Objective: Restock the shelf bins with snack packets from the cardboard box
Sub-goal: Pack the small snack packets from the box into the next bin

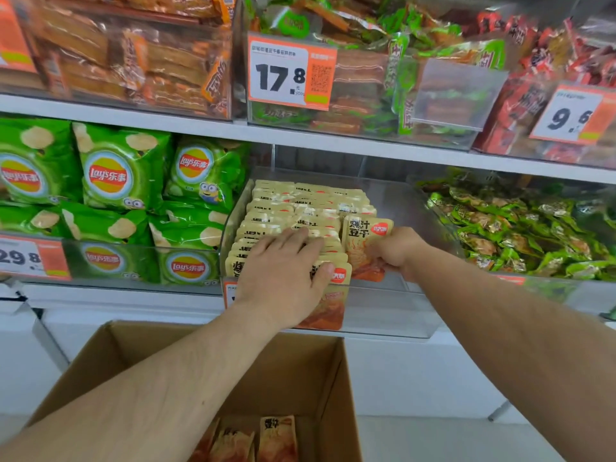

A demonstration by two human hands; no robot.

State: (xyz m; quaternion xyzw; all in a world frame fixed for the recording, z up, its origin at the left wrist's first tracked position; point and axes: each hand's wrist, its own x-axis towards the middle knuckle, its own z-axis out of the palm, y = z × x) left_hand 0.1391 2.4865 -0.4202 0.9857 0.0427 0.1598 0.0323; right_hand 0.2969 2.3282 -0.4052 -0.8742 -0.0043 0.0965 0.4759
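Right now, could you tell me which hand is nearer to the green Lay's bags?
Left. The left hand rests on the row of beige packets in the clear bin, beside the green Lay's bags. The right hand grips a packet farther right.

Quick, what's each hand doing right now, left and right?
Left hand: open, fingers flat, pressing on the row of beige packets in the clear bin.
Right hand: fingers curled, gripping an upright beige packet.
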